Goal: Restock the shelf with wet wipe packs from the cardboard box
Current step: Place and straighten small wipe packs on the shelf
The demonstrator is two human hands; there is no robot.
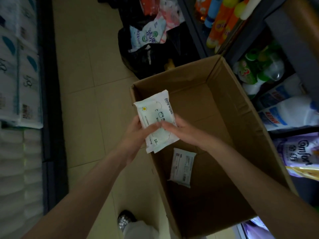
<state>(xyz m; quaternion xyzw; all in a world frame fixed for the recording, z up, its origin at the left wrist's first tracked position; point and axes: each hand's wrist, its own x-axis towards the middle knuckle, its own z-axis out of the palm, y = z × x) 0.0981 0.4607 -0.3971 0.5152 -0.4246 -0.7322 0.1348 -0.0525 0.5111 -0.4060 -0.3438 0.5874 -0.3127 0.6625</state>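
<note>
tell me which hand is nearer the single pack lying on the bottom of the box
Right. The right hand is above the loose pack, almost over it, holding the stacked packs. The left hand grips the same stack farther toward the box's left wall.

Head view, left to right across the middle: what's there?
Stacked tissue packs on the left shelf → tiled floor → left hand gripping the baby wipes packs → right hand on the same packs → cardboard box → detergent bags on the right shelf.

Dim, soft picture, edges darkened, blurred and wide-angle warped.
</note>
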